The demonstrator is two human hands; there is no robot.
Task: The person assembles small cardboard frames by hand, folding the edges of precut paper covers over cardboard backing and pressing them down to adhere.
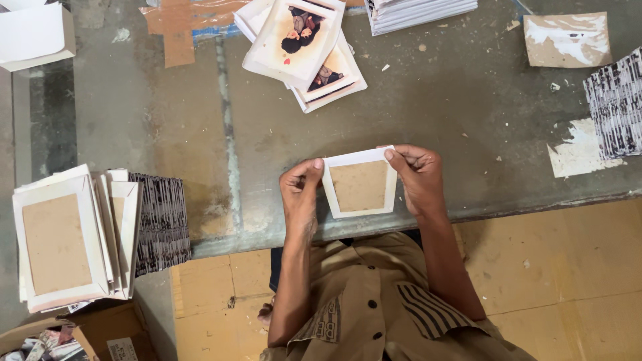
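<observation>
I hold a small card [361, 184] with a white border and a brown cardboard centre between both hands, just above the near edge of the grey worktable [468, 120]. My left hand [301, 190] pinches its left edge near the top corner. My right hand [414, 175] grips the right edge and top right corner. The card faces me with its brown side up.
A loose pile of white-bordered picture cards [304, 47] lies at the table's far middle, with a stack of white sheets [418, 12] beside it. A stack of brown-centred cards [67, 244] and a dark printed bundle [160, 224] sit at my left. Another printed bundle [615, 103] lies at the right edge.
</observation>
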